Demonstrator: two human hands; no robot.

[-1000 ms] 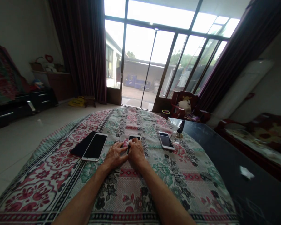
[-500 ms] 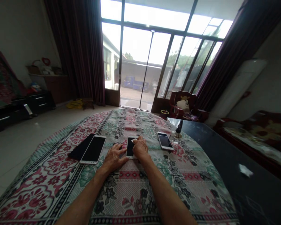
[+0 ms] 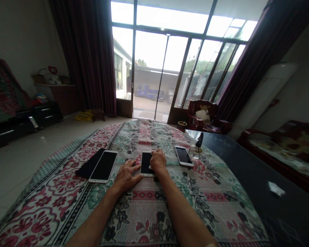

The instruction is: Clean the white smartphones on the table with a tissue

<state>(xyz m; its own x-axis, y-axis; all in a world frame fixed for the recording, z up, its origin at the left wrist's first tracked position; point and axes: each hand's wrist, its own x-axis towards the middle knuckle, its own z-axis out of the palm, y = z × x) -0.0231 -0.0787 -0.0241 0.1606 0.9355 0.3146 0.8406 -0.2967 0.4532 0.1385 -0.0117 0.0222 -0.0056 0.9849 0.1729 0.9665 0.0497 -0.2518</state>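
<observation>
A white-framed phone point(image 3: 146, 164) with a dark screen lies face up in the middle of the floral cloth point(image 3: 149, 212). My left hand point(image 3: 126, 174) rests flat on the cloth at the phone's left edge, fingers spread, thumb near its lower corner. My right hand point(image 3: 158, 159) sits on the phone's right side with its fingers curled down. Whatever is under those fingers is hidden.
To the left lie a larger white phone point(image 3: 103, 166) and a black phone point(image 3: 89, 164), side by side. Another white phone point(image 3: 183, 155) lies to the right, near a small figurine point(image 3: 198, 141). A dark glossy table point(image 3: 247, 178) with a white scrap point(image 3: 276, 188) adjoins on the right.
My right hand has slid off the phone's screen toward its upper right side, so most of the screen now shows. My left hand has stayed beside the phone.
</observation>
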